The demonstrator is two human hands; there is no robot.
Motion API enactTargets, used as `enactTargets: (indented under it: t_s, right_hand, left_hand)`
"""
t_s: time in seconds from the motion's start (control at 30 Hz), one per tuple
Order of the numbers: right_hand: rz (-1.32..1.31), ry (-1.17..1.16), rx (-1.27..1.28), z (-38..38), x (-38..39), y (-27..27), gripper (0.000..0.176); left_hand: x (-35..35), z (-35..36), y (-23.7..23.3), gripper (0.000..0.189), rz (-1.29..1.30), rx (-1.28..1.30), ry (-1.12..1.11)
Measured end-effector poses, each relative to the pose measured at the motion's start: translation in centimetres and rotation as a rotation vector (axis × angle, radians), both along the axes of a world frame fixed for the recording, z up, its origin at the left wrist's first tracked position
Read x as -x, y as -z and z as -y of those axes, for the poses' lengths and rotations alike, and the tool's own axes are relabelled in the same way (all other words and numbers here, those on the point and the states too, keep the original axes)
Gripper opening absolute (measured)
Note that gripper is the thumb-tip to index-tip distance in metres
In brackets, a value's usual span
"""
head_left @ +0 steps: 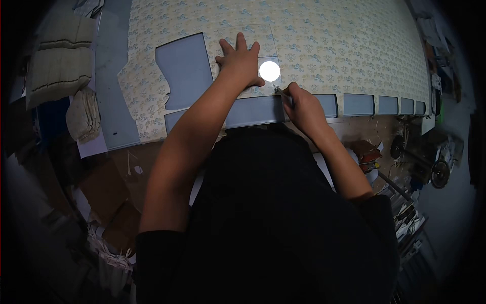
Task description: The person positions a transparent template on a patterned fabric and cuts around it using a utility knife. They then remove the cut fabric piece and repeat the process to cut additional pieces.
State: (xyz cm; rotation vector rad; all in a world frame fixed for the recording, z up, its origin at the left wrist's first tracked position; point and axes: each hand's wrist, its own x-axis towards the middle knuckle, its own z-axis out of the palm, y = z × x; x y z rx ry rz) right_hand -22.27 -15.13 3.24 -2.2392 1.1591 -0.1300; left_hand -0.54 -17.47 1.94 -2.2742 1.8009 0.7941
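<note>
My left hand (239, 62) lies flat with fingers spread, pressing on a clear template (263, 38) over a cream sheet with a blue floral pattern (334, 45). A round bright glare shows on the template beside my thumb. My right hand (305, 109) is closed around a slim pointed tool (279, 90), whose kind I cannot tell. Its tip meets the sheet near the template's lower right corner. Left of my left hand, a large cut-out in the sheet bares the blue-grey tabletop (185, 71). A row of rectangular cut-outs runs along the near edge.
Stacked cream fabric pieces (63, 55) lie at the left end of the table, with a folded bundle (83, 116) below them. Cardboard (104, 185) and scraps lie on the floor at left. At right stand a wheeled machine part (440, 172) and assorted clutter.
</note>
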Motion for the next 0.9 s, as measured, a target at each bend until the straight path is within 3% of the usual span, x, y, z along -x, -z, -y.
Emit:
enactTargets:
  t_s: [0.23, 0.3, 0.5, 0.63, 0.9]
  right_hand:
    - [0.048, 0.047, 0.052, -0.7, 0.4, 2.3, 0.018]
    - [0.264, 0.019, 0.151, -1.1, 1.1, 3.9, 0.018]
    - [0.458, -0.006, 0.275, -0.9, 1.2, 6.6, 0.019]
    - [0.374, -0.016, 0.120, 1.1, 2.0, 4.8, 0.017]
    - [0.153, -0.517, 0.080, 7.5, 2.2, 1.5, 0.012]
  left_hand:
    - [0.1, 0.0, -0.5, 0.104, 0.025, -0.017, 0.022]
    - [0.1, 0.0, -0.3, 0.104, 0.034, -0.013, 0.024]
    - [0.3, 0.1, -0.1, 0.104, 0.052, -0.017, 0.023]
    - [0.4, 0.2, -0.3, 0.107, 0.054, -0.026, 0.017]
    - [0.3, 0.1, 0.1, 0.112, 0.065, -0.019, 0.008]
